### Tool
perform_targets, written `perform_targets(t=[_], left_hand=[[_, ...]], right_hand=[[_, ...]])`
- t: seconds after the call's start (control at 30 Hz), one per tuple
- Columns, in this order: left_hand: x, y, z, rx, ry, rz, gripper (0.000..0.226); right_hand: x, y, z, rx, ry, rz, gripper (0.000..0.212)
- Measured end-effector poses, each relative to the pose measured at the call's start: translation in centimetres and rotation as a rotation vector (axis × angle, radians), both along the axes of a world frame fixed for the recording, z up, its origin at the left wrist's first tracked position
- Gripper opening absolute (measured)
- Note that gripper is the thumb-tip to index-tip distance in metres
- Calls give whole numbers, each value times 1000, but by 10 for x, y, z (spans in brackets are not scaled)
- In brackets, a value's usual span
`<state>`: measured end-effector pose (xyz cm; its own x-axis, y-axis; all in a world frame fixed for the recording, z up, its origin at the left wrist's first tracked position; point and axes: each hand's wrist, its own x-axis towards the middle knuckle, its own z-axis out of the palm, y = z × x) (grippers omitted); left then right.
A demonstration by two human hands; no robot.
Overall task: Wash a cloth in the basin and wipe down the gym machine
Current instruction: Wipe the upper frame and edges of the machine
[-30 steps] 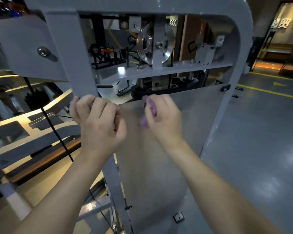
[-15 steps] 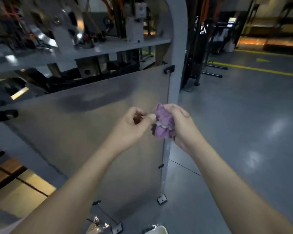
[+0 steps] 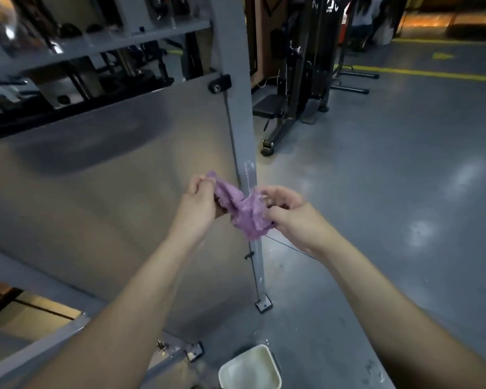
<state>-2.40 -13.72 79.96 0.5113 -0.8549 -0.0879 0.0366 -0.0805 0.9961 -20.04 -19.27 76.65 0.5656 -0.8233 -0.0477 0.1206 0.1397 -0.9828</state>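
Head view: the purple cloth (image 3: 244, 211) hangs bunched in mid-air at the centre of the frame, stretched between both hands in front of the grey upright post (image 3: 237, 108) of the gym machine. The left hand (image 3: 198, 204) grips the cloth's upper left corner, its fingers (image 3: 197, 182) curled over the fabric. The right hand (image 3: 289, 213) pinches the cloth's right edge between thumb and bent fingers, and the loose lower edge droops below the two hands. The cloth crosses the post's line in the picture; whether it touches the metal I cannot tell.

Left of the post, the machine's flat metal panel (image 3: 110, 178) fills the left half of the frame, its right edge running along the post down to a small foot plate (image 3: 263, 304) on the floor. A black bracket (image 3: 219, 83) sits at the panel's upper right corner. Above the panel, blurred machine parts lie behind a grey crossbar (image 3: 110, 42).

At the bottom centre, a pale rectangular basin (image 3: 250, 370) stands on the grey floor (image 3: 390, 192), directly below the hands and just beside the machine's lower frame. The floor to the right of the post lies open up to a yellow line (image 3: 432, 72) in the upper right. A black gym machine (image 3: 300, 74) stands in the upper middle, well apart from the hands.
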Motion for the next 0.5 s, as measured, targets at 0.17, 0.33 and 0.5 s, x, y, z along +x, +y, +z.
perform_targets(t=[0.17, 0.33, 0.5], left_hand=[[-1, 1, 1, 55, -38, 105, 15], [8, 3, 2, -1, 20, 226, 16], [-2, 10, 2, -71, 7, 31, 19]], right_hand=[[-5, 2, -1, -126, 186, 32, 23], [-17, 0, -12, -121, 182, 39, 18], [-1, 0, -23, 155, 22, 109, 45]])
